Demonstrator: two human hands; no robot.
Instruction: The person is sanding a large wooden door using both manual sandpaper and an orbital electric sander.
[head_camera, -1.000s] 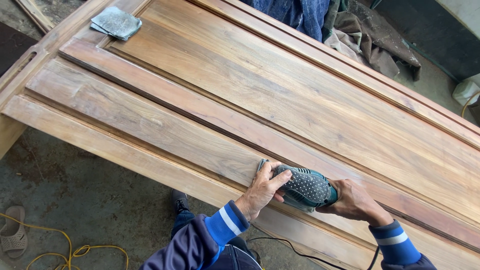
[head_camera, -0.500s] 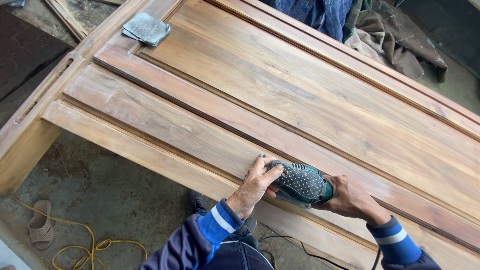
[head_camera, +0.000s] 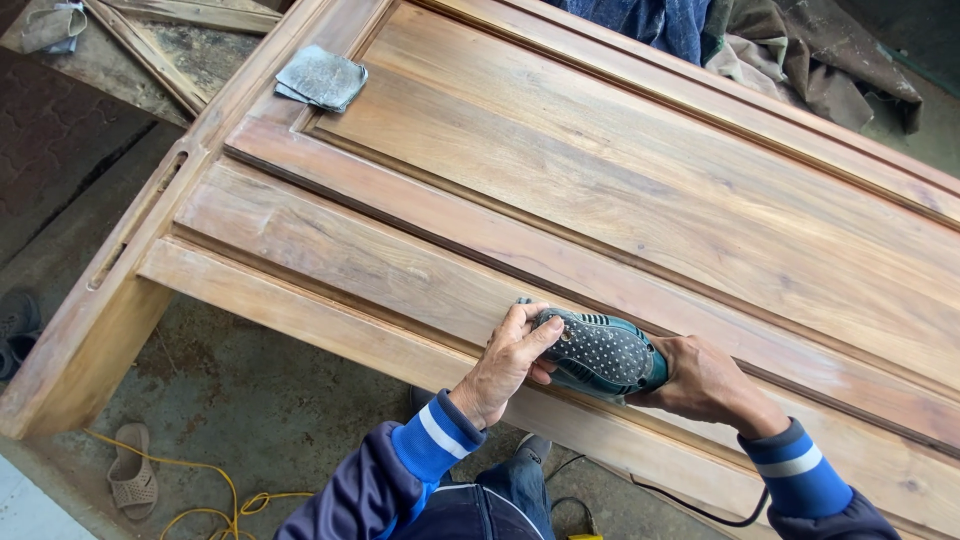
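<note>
Concrete floor (head_camera: 250, 400), panelled wooden door (head_camera: 620, 190) laid flat.
Left hand (head_camera: 505, 360) curled over teal sander's (head_camera: 600, 352) front, right hand (head_camera: 705, 380) gripping its rear; sander sits on door's near rail. Folded sandpaper (head_camera: 322, 78) lies well apart.

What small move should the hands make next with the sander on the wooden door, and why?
Probably slide the sander a little further along the lower rail of the wooden door. The left hand presses its front and the right hand grips its rear, and the rail beside it looks pale and dull.
</note>
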